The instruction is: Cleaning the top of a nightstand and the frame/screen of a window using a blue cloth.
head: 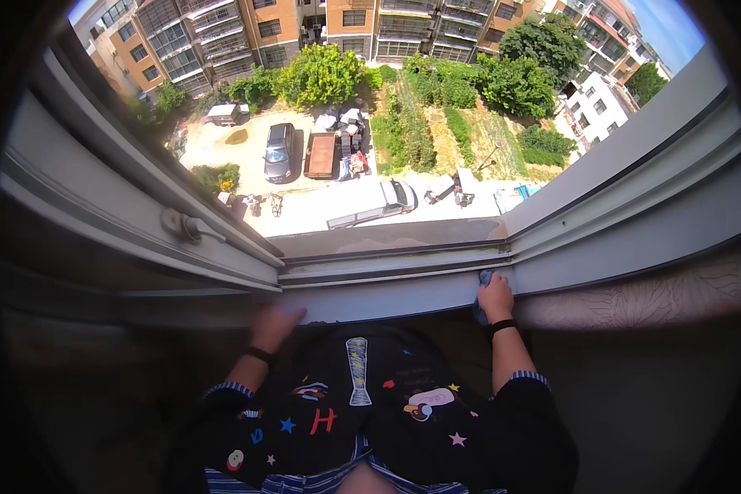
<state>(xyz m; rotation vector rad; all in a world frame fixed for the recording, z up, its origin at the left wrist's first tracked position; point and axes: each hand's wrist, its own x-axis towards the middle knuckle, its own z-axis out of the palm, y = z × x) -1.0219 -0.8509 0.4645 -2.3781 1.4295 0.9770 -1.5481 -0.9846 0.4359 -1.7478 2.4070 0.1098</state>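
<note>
My right hand (496,297) holds a bunched blue-grey cloth (483,307) at the right end of the white window sill (376,305), close to the corner of the frame. Part of the cloth hangs below the hand over the sill's inner edge. My left hand (276,326) rests at or just over the sill's left part; it is blurred, and no object shows in it. Beyond the sill run the window tracks (395,270), with dirt along them.
A window sash with a handle (191,227) stands at the left. The white side frame (623,210) rises at the right, above leaf-patterned wallpaper (642,299). The opening looks down from a height onto a yard with parked vehicles (376,202).
</note>
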